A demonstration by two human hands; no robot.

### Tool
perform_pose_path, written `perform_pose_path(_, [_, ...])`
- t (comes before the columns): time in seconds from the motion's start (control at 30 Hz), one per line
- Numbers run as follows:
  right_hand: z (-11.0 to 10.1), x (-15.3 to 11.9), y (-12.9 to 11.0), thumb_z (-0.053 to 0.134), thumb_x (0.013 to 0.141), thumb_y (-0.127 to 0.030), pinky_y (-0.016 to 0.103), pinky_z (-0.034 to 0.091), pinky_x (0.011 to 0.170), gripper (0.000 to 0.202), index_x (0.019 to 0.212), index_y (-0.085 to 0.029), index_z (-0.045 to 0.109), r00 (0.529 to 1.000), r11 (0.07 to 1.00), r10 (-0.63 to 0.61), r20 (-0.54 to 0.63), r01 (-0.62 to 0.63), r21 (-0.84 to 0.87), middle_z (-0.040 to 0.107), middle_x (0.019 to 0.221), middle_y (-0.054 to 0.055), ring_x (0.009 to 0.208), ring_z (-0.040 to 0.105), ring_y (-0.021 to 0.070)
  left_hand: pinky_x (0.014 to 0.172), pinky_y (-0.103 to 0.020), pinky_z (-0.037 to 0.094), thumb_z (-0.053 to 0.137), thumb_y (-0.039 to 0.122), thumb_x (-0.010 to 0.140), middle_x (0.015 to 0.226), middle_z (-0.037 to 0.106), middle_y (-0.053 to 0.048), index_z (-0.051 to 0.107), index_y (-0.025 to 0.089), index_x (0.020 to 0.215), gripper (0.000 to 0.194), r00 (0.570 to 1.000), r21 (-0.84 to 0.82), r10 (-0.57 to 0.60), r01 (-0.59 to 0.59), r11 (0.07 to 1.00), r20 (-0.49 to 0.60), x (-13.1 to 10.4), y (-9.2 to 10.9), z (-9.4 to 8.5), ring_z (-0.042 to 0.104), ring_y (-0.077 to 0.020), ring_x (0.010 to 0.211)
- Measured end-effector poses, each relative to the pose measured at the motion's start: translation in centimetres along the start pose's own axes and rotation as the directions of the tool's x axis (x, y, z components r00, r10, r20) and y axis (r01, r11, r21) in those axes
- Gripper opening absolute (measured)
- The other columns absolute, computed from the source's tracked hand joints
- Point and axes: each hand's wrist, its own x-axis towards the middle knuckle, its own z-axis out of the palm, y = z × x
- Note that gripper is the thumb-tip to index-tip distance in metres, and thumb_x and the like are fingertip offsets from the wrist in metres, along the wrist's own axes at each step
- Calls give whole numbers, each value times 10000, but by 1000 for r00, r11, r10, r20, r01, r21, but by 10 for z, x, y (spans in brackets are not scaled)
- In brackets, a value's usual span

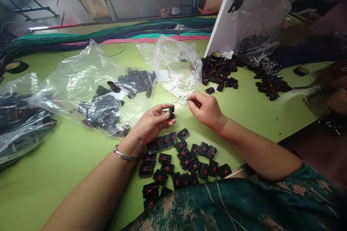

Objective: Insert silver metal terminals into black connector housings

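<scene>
A small black connector (171, 112) with a white spot on it is held between the thumb and fingers of my left hand (154, 122). To its right, my right hand (205, 110) has thumb and forefinger pinched beside the near edge of a pile of small white pieces (181, 86); whatever is between the fingertips is too small to make out. The white pieces spill from the mouth of a clear bag (177, 48). Below my hands, many black connectors with red clips (185, 162) lie on the green table (108, 173).
Clear bags of black connectors (101, 110) lie to the left. More black connectors (217, 70) are heaped beside a white upright panel (221, 14). Bundled wires (108, 32) run along the back. A tape roll (16, 66) sits far left. Another person's arm (337, 101) shows at right.
</scene>
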Motion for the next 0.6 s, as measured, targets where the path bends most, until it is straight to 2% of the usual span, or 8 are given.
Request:
perform_pose_path(0.1, [-12,11,20,540,814,-130,276,412,670,116,786,-176,642,993,988,112,29,-108,-114,655,772,35,694,551,151,682,-237,560,785,123,733,828,724,-65,677,146,1094,377,1000,11,-5,5,1000,-11,0,0,0,697,-139,699])
perform_pose_path(0.2, [-22,17,32,560,780,-124,277,379,634,120,738,-179,658,948,949,259,183,-215,-232,676,745,32,661,547,155,684,-235,553,798,144,722,815,729,-71,675,146,1086,384,999,7,7,-7,1000,-38,1,0,3,689,-137,694])
perform_pose_path(0.27, [-26,19,32,560,766,-114,281,355,620,136,705,-181,661,904,922,312,293,-214,-322,680,728,35,651,540,159,686,-224,545,808,155,712,805,728,-66,675,152,1083,394,997,-15,43,-44,999,-63,1,-2,7,680,-128,692])
perform_pose_path(0.37, [-23,18,27,544,780,-105,286,338,625,163,717,-182,673,877,909,319,361,-175,-377,686,745,45,662,536,160,687,-211,534,805,172,718,815,724,-56,677,168,1081,384,991,-50,101,-106,993,-88,0,-6,13,668,-115,696])
perform_pose_path(0.5, [-12,14,24,544,834,-136,287,352,673,141,797,-172,676,905,919,276,324,-150,-365,686,839,66,748,550,169,678,-214,528,791,192,741,834,722,-58,677,176,1092,369,992,-58,121,-124,991,-45,-1,-10,17,658,-113,694])
perform_pose_path(0.6, [-4,11,25,581,853,-183,284,352,680,84,839,-163,661,909,920,248,336,-113,-375,659,879,71,773,539,171,673,-211,525,788,181,742,833,721,-60,674,177,1096,372,989,-73,137,-141,987,-59,0,-9,14,658,-116,698])
